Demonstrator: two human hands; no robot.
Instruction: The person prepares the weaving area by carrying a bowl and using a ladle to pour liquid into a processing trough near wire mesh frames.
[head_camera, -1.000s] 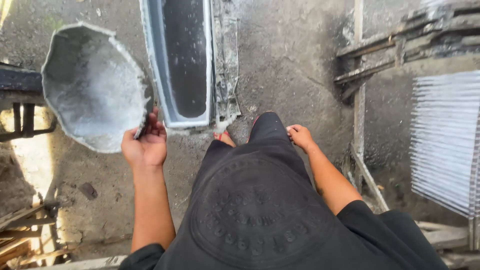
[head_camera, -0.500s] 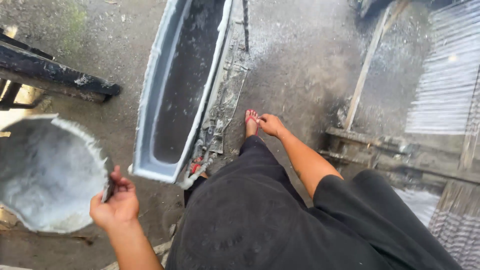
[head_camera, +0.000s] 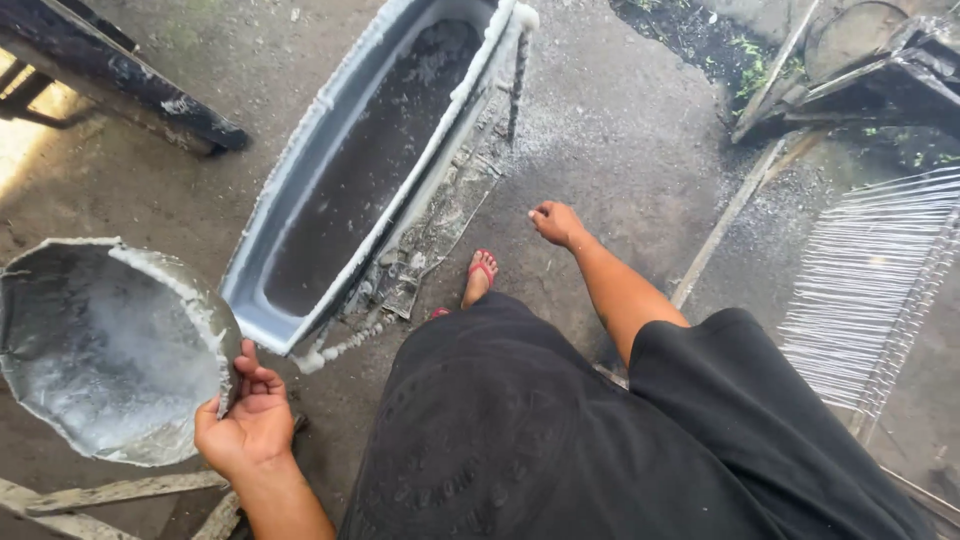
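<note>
Basin (head_camera: 100, 350), round, grey, wax-crusted rim, sitting low at left beside long trough (head_camera: 370, 170). Left hand (head_camera: 245, 425) gripping basin's near rim, fingers curled over edge, thumb outside. Right hand (head_camera: 555, 222) hanging free, loosely curled, holding nothing. Basin looking nearly empty, only pale residue coating inside. Trough holding dark contents, white drips crusting its edges. Foot in red sandal (head_camera: 480, 275) stepping forward alongside trough. Rack of white strands (head_camera: 870, 290) standing at right.
</note>
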